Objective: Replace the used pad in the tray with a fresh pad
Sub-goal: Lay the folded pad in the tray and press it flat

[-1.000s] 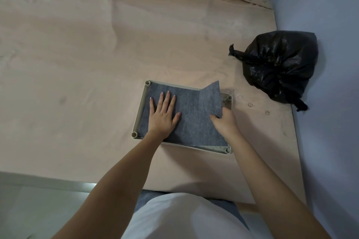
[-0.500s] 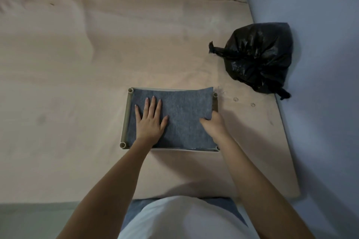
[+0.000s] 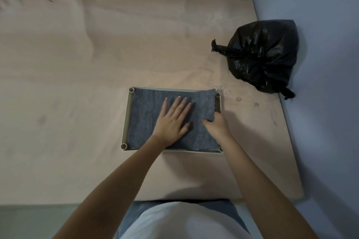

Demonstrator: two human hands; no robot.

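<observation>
A grey felt pad [image 3: 143,120] lies in a pale rectangular tray [image 3: 125,120] on the beige mattress [image 3: 77,64]. My left hand [image 3: 172,120] rests flat on the pad's middle, fingers spread. My right hand [image 3: 217,124] pinches the pad's right edge, which stands slightly raised off the tray's right wall. The tray's right side is partly hidden by the pad and my hand.
A tied black plastic bag [image 3: 262,56] sits at the mattress's right edge against the blue wall [image 3: 320,103]. Two small round buttons [image 3: 239,99] mark the mattress right of the tray. The mattress's near edge is just below the tray.
The pad's lifted right flap has come down toward the tray. My left hand slid rightward across the pad toward my right hand, which still holds the right edge.
</observation>
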